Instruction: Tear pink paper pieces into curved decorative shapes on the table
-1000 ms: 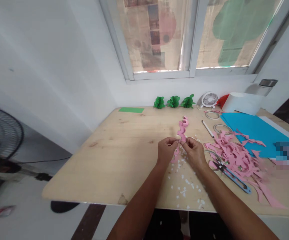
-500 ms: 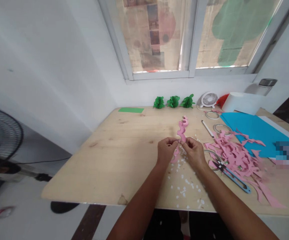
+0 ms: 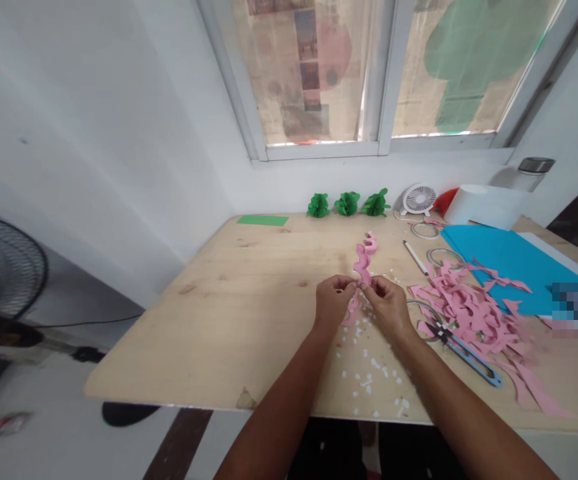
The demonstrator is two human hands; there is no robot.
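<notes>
Both hands meet over the middle of the table at a wavy-edged pink paper strip [image 3: 361, 263]. My left hand [image 3: 335, 300] pinches the strip from the left side. Facing it, my right hand [image 3: 386, 303] pinches the same strip, the fingertips of both almost touching. One end of the strip points away from me, and a pink part hangs below the fingers. Just beyond lies a small curled pink piece [image 3: 371, 243]. White paper bits [image 3: 366, 383] are scattered under and in front of the hands.
To the right are a heap of pink scraps [image 3: 473, 307], blue-handled snips [image 3: 473, 360], a white pen [image 3: 415, 257], wire coils [image 3: 425, 230] and blue sheets [image 3: 509, 260]. Along the wall stand green paper shapes [image 3: 347, 204] and a small fan [image 3: 419, 199]. A green strip [image 3: 263, 220] lies far left.
Almost nothing differs. Both hands keep their pinch on the pink strip, and its far end has shifted very slightly.
</notes>
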